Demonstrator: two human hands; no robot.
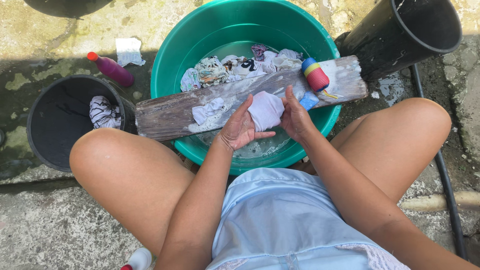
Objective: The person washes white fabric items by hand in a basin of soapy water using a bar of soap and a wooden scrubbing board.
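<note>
The small white wet cloth [266, 110] is pinched between the left hand [239, 127] and the right hand [296, 117] above the worn soapy wooden board [170, 112], which lies across the round green plastic basin [172, 55] of soaking clothes.

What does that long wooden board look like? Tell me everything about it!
The wooden board is long, grey and worn, wet with white soapy patches. It lies across the rim of the green tub, tilted a little. A striped brush, a blue soap piece and a small white cloth rest on it.
</note>
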